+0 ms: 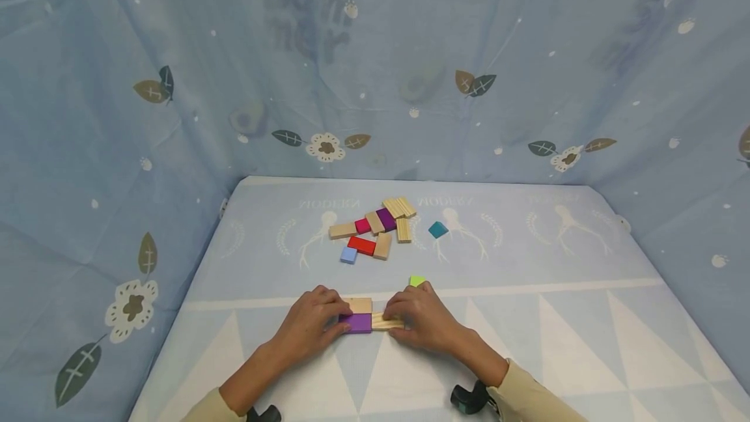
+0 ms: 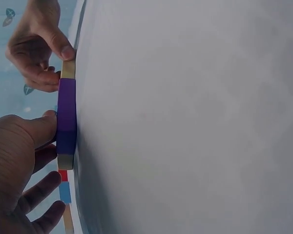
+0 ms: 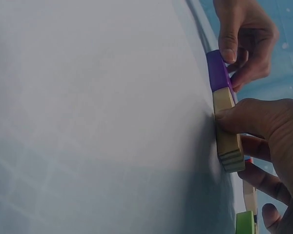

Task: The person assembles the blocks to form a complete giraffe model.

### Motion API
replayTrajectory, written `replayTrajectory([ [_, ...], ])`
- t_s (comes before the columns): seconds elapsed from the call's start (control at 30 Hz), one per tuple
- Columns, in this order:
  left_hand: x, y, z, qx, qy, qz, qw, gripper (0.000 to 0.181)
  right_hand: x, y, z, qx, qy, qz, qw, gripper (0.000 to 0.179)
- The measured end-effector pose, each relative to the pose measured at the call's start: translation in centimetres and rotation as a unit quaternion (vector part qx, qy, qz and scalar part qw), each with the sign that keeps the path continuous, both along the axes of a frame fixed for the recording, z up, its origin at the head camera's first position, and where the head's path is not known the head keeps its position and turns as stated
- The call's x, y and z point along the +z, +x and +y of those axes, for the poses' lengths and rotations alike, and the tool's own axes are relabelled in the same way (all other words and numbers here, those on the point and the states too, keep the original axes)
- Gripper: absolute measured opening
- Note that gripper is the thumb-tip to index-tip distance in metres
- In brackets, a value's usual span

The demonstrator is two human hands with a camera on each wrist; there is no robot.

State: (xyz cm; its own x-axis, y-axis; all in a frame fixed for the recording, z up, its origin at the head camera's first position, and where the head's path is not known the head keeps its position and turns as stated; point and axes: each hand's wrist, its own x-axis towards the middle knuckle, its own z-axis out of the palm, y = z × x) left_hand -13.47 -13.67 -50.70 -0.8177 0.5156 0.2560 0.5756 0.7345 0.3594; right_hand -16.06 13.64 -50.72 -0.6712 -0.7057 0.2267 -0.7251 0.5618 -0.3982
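A purple wooden block [image 1: 359,324] lies flat near the front of the table, against a plain wooden block [image 1: 357,305] just behind it. My left hand [image 1: 313,323] holds this pair at the left end, its thumb against the purple block and its index finger by the plain one. Abutting the purple block's right end is a ridged, natural-wood block [image 3: 229,131]. My right hand [image 1: 426,319] pinches that one between thumb and fingers. A lime-green block [image 1: 416,281] shows just beyond the right hand, partly hidden by its fingers.
Farther back lies a loose group of blocks: a red block [image 1: 362,245], a light-blue block [image 1: 348,254], a dark purple block [image 1: 386,219], a pink block [image 1: 362,226] and several natural-wood ones. A teal block [image 1: 437,230] sits apart to their right. Patterned blue cloth [image 1: 410,83] hangs behind the table.
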Motion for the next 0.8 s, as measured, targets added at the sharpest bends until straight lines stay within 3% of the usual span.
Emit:
replayTrajectory([
  [0.47,0.3,0.2,0.1,0.004,-0.006,-0.01,0.9999,0.019,0.0,-0.2,0.0,0.004,0.002,-0.004,1.0,0.02],
  [0.6,0.4,0.2,0.2,0.002,-0.002,-0.012,0.9999,0.018,0.6,-0.9,0.1,0.006,-0.017,0.009,0.9998,0.018],
  [0.7,0.4,0.2,0.3,0.003,0.0,-0.011,0.9999,0.017,1.4,-2.4,-0.3,-0.029,-0.04,0.028,0.9984,0.016],
  [0.8,0.2,0.3,0.3,0.005,0.002,-0.015,0.9999,0.018,1.9,-4.6,-1.1,-0.106,-0.036,0.049,0.9925,0.015],
])
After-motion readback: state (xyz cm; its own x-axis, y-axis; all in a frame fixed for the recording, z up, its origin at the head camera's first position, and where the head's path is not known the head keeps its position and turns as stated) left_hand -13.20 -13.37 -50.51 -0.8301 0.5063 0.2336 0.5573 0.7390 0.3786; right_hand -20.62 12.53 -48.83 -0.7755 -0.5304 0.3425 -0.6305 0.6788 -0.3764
